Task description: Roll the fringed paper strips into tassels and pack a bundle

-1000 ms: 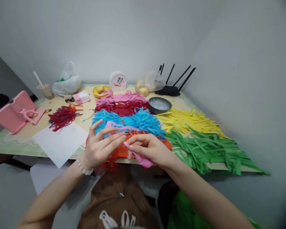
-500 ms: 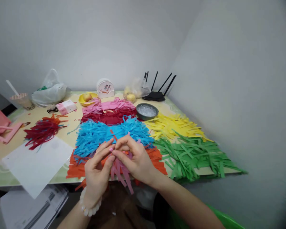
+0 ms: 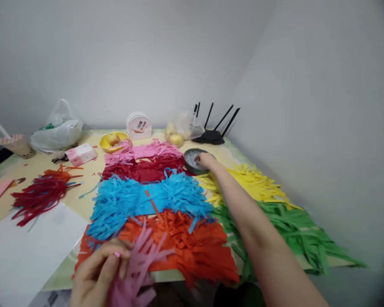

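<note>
My left hand is closed on a bunch of pink fringed paper strips at the table's near edge, over the orange fringed paper. My right hand reaches far across the table and rests on the rim of a dark bowl holding white bits; its fingers curl down into the bowl and what they touch is hidden. Blue fringed paper, dark red and pink sheets lie in rows behind the orange one.
Yellow strips and green strips cover the right side. A red strip pile and white paper lie left. At the back stand a router, bagged fruit, yellow dish, plastic bag, cup.
My right hand let go of the pink strips and stretched out to the dark bowl. My left hand dropped toward me, keeping the pink bunch. The view tilted slightly.
</note>
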The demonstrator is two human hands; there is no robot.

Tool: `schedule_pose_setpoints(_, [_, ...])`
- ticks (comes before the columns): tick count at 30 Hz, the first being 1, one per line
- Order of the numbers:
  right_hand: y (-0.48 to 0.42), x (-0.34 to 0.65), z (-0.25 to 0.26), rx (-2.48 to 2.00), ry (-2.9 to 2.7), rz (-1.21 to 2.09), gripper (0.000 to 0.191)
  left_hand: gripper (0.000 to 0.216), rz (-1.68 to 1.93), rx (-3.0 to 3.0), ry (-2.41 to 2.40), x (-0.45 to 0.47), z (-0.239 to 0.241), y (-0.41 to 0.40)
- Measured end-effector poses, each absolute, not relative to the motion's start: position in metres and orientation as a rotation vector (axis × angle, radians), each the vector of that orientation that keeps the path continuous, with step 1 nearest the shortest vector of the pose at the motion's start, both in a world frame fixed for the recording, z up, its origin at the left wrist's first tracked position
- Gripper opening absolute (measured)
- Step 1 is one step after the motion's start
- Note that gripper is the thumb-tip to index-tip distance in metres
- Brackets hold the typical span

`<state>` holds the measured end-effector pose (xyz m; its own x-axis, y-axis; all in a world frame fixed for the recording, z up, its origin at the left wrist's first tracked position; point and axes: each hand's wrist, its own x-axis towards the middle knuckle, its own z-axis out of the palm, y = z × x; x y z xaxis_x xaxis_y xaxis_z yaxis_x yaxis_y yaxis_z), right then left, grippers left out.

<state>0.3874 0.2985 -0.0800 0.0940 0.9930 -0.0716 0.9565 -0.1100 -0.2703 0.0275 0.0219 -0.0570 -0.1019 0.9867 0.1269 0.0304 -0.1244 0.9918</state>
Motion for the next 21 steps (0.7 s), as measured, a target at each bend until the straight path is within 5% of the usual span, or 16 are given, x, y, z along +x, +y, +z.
schedule_pose_setpoints(5, [0.309,0.396,-0.107,-2.193,-2.003,0.382,0.031,0.027,1.273,1.341,1.380,0.024,-0.071,0.025])
schedule_pose_setpoints(13, [0.250,0.371,-0.071,-1.726,-1.875,0.292,0.020,0.022,1.181,1.524,1.329,0.034,-0.066,0.040])
schedule_pose_setpoints(21, [0.077,0.254,-0.056,-0.877,-1.734,0.971,0.016,0.009,1.361,1.690,1.267,0.058,-0.054,0.038])
